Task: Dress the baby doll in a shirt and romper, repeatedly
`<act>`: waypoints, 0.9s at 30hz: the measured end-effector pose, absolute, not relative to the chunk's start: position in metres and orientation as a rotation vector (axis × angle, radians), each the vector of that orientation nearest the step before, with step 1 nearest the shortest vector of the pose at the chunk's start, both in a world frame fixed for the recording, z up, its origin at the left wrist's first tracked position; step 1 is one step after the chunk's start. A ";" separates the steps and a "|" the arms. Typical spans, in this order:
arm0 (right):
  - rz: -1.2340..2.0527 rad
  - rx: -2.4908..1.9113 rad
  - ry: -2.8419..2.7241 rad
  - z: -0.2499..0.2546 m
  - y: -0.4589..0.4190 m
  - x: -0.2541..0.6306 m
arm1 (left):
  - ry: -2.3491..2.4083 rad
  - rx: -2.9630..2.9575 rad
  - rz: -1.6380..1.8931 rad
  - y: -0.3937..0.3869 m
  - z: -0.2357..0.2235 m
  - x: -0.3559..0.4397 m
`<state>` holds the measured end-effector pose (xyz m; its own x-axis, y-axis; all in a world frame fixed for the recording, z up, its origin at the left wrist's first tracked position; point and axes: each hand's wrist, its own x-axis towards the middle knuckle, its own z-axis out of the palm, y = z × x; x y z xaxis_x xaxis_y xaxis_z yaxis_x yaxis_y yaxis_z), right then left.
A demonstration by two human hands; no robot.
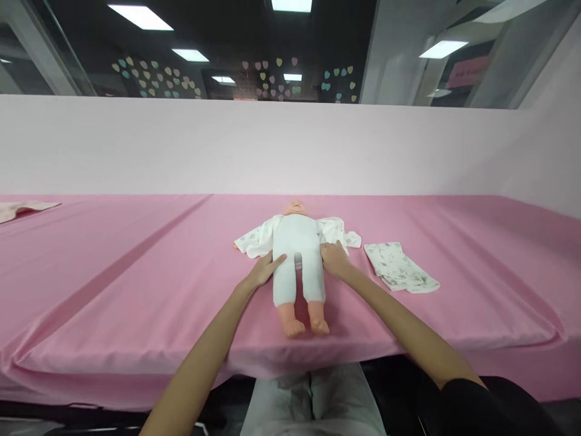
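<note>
A baby doll (pixel 297 236) lies on its back on the pink cover, head away from me and bare feet toward me. Its body and legs are white cloth. A white printed baby shirt (pixel 261 239) is on the doll's arm at left; its other part lies spread out at right, beside the torso. My left hand (pixel 267 269) holds the doll at the hip, thumb on top, the other fingers partly hidden at its side. Against the opposite hip, my right hand (pixel 334 259) is closed with curled fingers near the shirt's edge; what they grip is hidden.
Folded white printed baby pants or a similar garment (pixel 399 267) lie right of the doll. At the far left edge is a pale cloth (pixel 22 209). The pink-covered table (pixel 149 290) meets a white wall (pixel 227 145) with windows above. My legs are at the front edge.
</note>
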<state>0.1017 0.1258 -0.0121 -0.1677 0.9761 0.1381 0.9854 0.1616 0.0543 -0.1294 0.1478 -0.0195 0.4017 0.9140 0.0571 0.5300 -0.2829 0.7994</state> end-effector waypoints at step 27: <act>-0.045 -2.539 -1.158 -0.050 0.095 0.175 | 1.495 2.259 1.012 0.138 -0.027 -0.118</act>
